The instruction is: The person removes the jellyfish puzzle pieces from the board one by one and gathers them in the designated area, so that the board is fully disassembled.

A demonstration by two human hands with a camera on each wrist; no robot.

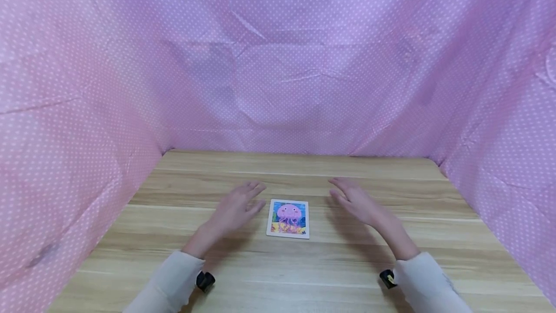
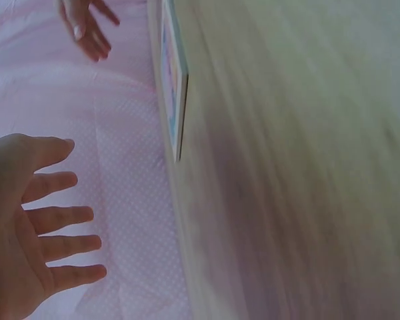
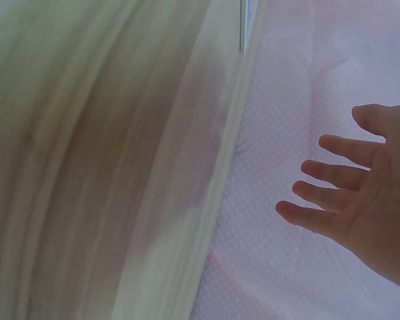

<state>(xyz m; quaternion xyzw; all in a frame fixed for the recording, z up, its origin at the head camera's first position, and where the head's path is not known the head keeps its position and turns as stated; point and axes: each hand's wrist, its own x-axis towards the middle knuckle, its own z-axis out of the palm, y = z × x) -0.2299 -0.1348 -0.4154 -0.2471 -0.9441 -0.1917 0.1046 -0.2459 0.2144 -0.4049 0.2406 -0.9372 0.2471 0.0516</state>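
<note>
A flat square picture puzzle (image 1: 288, 219) with a white border lies on the wooden table, showing a pink jellyfish over a blue and yellow sea scene. My left hand (image 1: 235, 208) hovers to its left, fingers spread and holding nothing. On the other side my right hand (image 1: 357, 203) is raised above the table, a little farther from the puzzle, its fingers extended and apart. In the left wrist view the puzzle (image 2: 173, 80) appears edge-on, with the left hand (image 2: 37, 227) beside it. Only a corner of it shows in the right wrist view, above the right hand (image 3: 367, 187).
The wooden table (image 1: 278, 274) has rounded far corners. Pink cloth with white dots (image 1: 278, 81) hangs behind it and along both sides. Black wrist devices sit at the left cuff (image 1: 205, 281) and the right cuff (image 1: 388, 278).
</note>
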